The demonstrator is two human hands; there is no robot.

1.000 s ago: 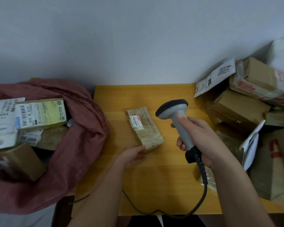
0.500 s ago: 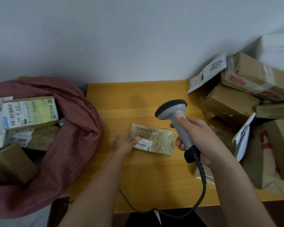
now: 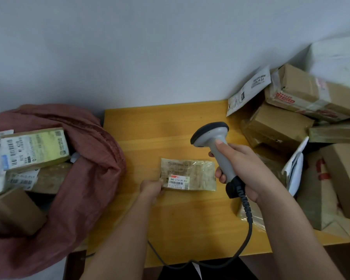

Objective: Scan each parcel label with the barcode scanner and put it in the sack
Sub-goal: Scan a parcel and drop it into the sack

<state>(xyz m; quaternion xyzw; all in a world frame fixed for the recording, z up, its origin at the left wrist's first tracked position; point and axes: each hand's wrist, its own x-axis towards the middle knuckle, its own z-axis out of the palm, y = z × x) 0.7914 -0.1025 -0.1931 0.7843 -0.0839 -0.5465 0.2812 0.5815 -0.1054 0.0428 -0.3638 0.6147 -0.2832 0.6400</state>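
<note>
A small flat brown parcel (image 3: 192,172) lies on the yellow wooden table (image 3: 150,130), its white barcode label (image 3: 178,181) facing up at its near left corner. My left hand (image 3: 152,187) pinches that left end. My right hand (image 3: 245,168) grips the grey barcode scanner (image 3: 214,142) by its handle, thumb on top, its head above and right of the parcel. The dark red sack (image 3: 85,178) stands open at the left, with several labelled parcels inside.
A heap of brown cardboard boxes (image 3: 279,128) and white mailer bags (image 3: 249,91) fills the table's right side up to the wall. The scanner's black cable (image 3: 245,239) loops down over the table's front edge. A pale wall rises behind.
The parcel was turned from lying lengthwise away from me to lying crosswise, label now at its near left. My left hand shifted to its left end. The scanner hand barely moved.
</note>
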